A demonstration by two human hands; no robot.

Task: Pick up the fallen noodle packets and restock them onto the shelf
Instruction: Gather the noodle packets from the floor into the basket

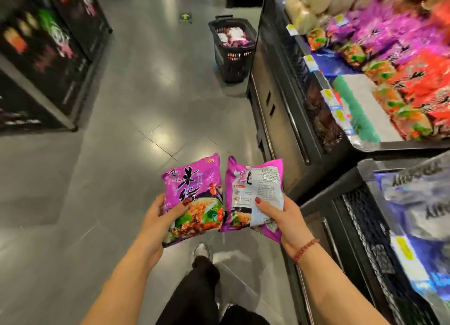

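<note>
Left hand (159, 219): grasping packet 1 (192, 193), thumb on the printed front, fingers underneath. Right hand (286, 219): grasping packet 2 (255, 186), thumb on the white label panel, fingers behind; beaded bracelet (305, 250) at the wrist. Location of both packets: held in the air over the aisle floor (117, 135), just left of the shelf (394, 143) and lower than its stocked tier, their inner side edges touching or nearly so. Orientation, packet 1: front face up, long axis running away from the person along the shelf front, top seam at the far end, food picture at the near end by the palm. Orientation, packet 2: back face up, long axis roughly parallel to packet 1, far end leaning slightly towards the shelf; a strip of food print shows at its near edge, and whether that is a fold or another packet beneath cannot be told. Progress, as judged: 2 packets lifted, 0 of them shelved; no packet is visible lying on the floor beside the shelf. Remaining: carry both to the matching purple packets (389, 32) at the far part of the shelf, beyond the red packets (423, 81). Also present: 1 black basket (231, 57) at the shelf's far end, holding more pale and purple packs.
</note>
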